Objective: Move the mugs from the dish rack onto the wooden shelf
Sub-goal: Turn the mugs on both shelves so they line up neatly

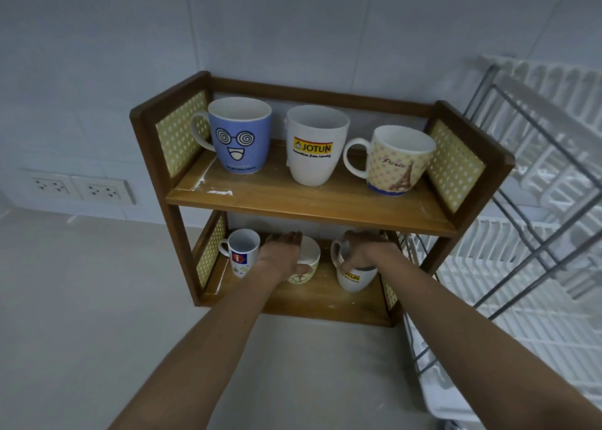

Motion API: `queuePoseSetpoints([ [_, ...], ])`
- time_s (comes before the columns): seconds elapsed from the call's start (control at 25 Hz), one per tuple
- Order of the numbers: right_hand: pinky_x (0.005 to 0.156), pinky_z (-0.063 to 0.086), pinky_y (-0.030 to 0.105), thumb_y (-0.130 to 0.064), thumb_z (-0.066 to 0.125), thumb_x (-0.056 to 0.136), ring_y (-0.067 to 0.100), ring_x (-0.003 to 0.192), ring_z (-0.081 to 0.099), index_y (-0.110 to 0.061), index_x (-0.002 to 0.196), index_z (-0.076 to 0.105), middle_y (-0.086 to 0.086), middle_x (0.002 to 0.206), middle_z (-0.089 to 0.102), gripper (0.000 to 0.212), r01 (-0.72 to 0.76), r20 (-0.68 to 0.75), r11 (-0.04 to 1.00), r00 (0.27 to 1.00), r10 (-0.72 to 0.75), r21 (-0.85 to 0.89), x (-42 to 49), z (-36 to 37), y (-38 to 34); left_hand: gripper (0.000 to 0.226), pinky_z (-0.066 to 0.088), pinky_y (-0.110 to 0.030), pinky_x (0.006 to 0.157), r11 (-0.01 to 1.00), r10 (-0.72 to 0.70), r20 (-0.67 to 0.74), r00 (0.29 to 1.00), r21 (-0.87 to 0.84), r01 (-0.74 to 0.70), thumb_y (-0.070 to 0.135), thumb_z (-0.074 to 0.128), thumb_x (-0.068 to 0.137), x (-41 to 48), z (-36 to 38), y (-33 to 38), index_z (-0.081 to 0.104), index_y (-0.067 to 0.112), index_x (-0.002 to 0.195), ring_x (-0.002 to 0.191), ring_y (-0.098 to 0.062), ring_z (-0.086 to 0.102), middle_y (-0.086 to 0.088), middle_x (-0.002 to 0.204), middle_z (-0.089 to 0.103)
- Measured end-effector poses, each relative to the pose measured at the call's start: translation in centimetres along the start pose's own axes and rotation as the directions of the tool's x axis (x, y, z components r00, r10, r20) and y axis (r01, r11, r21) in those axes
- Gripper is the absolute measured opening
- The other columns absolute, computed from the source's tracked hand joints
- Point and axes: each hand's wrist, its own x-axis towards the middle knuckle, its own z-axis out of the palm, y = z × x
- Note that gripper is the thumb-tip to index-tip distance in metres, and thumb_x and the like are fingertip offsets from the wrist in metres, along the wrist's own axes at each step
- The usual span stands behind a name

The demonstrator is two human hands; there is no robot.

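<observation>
Wooden shelf (306,206) holds six mugs; left hand (282,250) flat, released; right hand (366,250) grasping white Jotun mug (355,280).

At the centre of the frame, the white mug (315,146) on the upper board is showing "JOTUN" on a yellow and red label, with a smaller line under it too blurred to read surely. To its right, the dotted mug (395,162) is carrying "Paris" in script beside a tower drawing. Lower down, another white mug (353,278) is showing part of the same "JOTUN" label under a hand, and at lower left a small mug (241,253) is bearing a white "i" sign.
</observation>
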Motion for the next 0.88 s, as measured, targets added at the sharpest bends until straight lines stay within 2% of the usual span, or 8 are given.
queuePoseSetpoints([
  [0.16,0.07,0.049,0.035,-0.006,0.077,0.067,0.033,0.111,0.052,-0.021,0.134,0.04,0.014,0.129,0.046,0.078,0.105,0.048,0.994,0.993,-0.105,0.01,0.1,-0.2,0.0,0.085,0.023,-0.043,0.116,1.0,0.016,-0.003,1.0,0.013,-0.016,0.052,0.054,0.088,0.1,0.1,-0.1,0.014,0.009,0.149,0.14,-0.029,0.029,-0.012,0.156,0.026],
  [0.32,0.065,0.045,0.033,-0.001,0.075,0.067,0.031,0.107,0.053,-0.022,0.131,0.043,0.012,0.126,0.046,0.075,0.155,0.037,0.987,0.987,-0.154,-0.031,0.7,0.1,0.0,0.083,0.024,-0.043,0.114,1.0,0.021,-0.036,0.999,-0.002,-0.021,0.05,0.055,0.088,0.2,0.5,-0.2,0.017,0.009,0.149,0.139,-0.029,0.031,-0.012,0.155,0.028],
  [0.4,0.07,0.05,0.035,-0.003,0.075,0.067,0.031,0.107,0.053,-0.023,0.132,0.043,0.012,0.127,0.046,0.075,0.146,0.03,0.988,0.989,-0.145,-0.039,0.8,0.2,0.2,0.084,0.023,-0.043,0.114,1.0,0.02,-0.024,1.0,-0.003,-0.02,0.05,0.055,0.088,0.3,0.6,-0.2,0.016,0.009,0.149,0.139,-0.029,0.03,-0.012,0.155,0.027],
  [0.52,0.091,0.05,0.043,-0.004,0.072,0.073,0.035,0.121,0.045,-0.022,0.137,0.035,0.013,0.14,0.037,0.076,0.126,0.035,0.987,0.992,-0.123,-0.098,0.6,0.8,0.0,0.085,0.018,-0.045,0.116,1.0,-0.009,-0.008,1.0,0.015,0.009,0.05,0.052,0.09,0.1,0.8,-0.1,0.009,0.01,0.151,0.143,-0.029,0.023,-0.012,0.158,0.021],
  [0.64,0.114,0.021,0.058,-0.017,0.063,0.085,0.041,0.144,0.006,-0.029,0.148,0.017,0.009,0.161,0.0,0.079,0.066,-0.152,0.996,0.987,-0.057,0.054,-2.5,2.8,-1.2,0.079,0.013,-0.047,0.118,0.998,-0.012,-0.19,0.982,-0.055,0.001,0.046,0.048,0.092,-2.2,1.9,1.2,0.009,0.01,0.151,0.145,-0.028,0.017,-0.012,0.159,0.018],
  [0.68,0.116,0.016,0.057,-0.02,0.062,0.086,0.039,0.145,0.004,-0.027,0.148,0.018,0.009,0.161,0.001,0.077,0.099,-0.284,0.985,0.957,-0.056,0.142,-4.6,4.5,-1.6,0.074,0.015,-0.047,0.117,0.989,0.005,-0.289,0.957,-0.139,-0.047,0.04,0.051,0.092,-3.9,3.2,2.3,0.017,0.01,0.15,0.145,-0.028,0.02,-0.012,0.157,0.023],
  [0.76,0.113,0.029,0.045,-0.018,0.063,0.081,0.031,0.14,0.028,-0.018,0.141,0.037,0.014,0.153,0.03,0.065,0.319,-0.521,0.883,0.847,-0.104,0.343,-9.9,9.3,-2.4,0.061,0.027,-0.043,0.114,0.913,-0.027,-0.448,0.894,-0.374,-0.16,0.023,0.061,0.088,-8.8,6.9,4.6,0.037,0.009,0.143,0.137,-0.029,0.037,-0.013,0.147,0.042],
  [0.88,0.079,0.054,0.029,-0.015,0.062,0.076,0.015,0.089,0.067,-0.019,0.108,0.065,0.004,0.103,0.072,0.033,0.432,-0.585,0.713,0.81,-0.039,0.552,-18.4,17.2,-0.2,0.047,0.036,-0.021,0.098,0.775,-0.122,-0.47,0.874,-0.595,-0.212,0.009,0.065,0.083,-16.8,12.7,8.6,0.053,0.016,0.129,0.114,-0.021,0.056,-0.002,0.123,0.061],
])
